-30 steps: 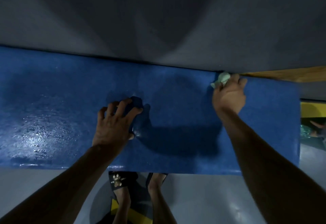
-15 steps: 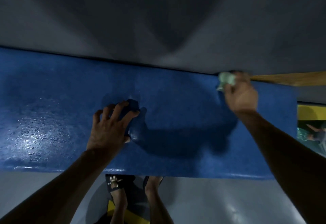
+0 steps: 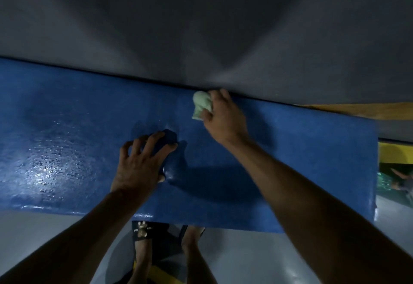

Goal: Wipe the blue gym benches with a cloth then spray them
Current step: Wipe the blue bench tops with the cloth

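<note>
Blue bench (image 3: 301,149) stretching from 9 to 3 o'clock across the middle, far edge against a grey wall (image 3: 201,26), surface glistening wet toward 9 o'clock. Pale green cloth (image 3: 201,104) bunched just past centre toward 12 o'clock, pinched in the right hand (image 3: 223,120) with fingers curled round it, pressed to the bench by its far edge. Left hand (image 3: 138,163) at centre, planted on the bench, fingers spread and arched, gripping nothing, dimpling the padding. Hands near each other, not touching. Bare legs (image 3: 192,250) and grey floor (image 3: 245,261) at 6 o'clock; wooden strip (image 3: 357,109) and yellow panel (image 3: 395,151) toward 3 o'clock.
</note>
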`<move>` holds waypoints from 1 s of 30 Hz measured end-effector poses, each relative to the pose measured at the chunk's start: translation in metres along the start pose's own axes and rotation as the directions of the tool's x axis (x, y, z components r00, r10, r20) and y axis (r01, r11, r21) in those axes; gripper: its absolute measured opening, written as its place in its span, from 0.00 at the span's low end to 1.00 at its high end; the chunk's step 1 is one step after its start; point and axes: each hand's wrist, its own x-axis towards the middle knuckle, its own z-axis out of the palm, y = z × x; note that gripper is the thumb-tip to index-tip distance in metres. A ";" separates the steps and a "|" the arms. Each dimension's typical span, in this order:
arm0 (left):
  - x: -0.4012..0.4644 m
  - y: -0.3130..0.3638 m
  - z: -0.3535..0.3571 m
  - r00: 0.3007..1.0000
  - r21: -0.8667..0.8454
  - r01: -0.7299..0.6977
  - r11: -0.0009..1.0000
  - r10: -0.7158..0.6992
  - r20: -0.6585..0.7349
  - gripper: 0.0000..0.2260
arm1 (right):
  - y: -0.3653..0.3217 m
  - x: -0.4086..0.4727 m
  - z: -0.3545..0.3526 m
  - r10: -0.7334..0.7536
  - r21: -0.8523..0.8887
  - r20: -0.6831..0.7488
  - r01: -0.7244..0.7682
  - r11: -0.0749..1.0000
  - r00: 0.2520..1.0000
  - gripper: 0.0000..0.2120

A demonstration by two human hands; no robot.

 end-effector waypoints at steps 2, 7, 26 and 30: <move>-0.001 0.000 -0.001 1.000 -0.001 0.002 1.000 -0.002 0.001 0.44 | 0.047 -0.005 -0.019 0.036 0.000 -0.055 -0.036 0.999 0.998 0.17; -0.002 -0.003 0.004 1.000 -0.044 0.001 0.999 -0.001 -0.003 0.45 | 0.139 -0.037 -0.057 0.338 0.029 -0.235 -0.341 0.940 0.911 0.22; -0.013 -0.148 -0.013 0.982 -0.019 -0.100 0.995 0.096 -0.163 0.47 | 0.017 -0.010 -0.029 0.505 0.100 -0.187 -0.495 0.863 0.843 0.26; -0.015 -0.166 -0.008 0.992 0.001 -0.102 0.995 0.102 -0.070 0.46 | -0.018 -0.012 0.003 0.653 0.154 -0.291 -0.640 0.753 0.699 0.23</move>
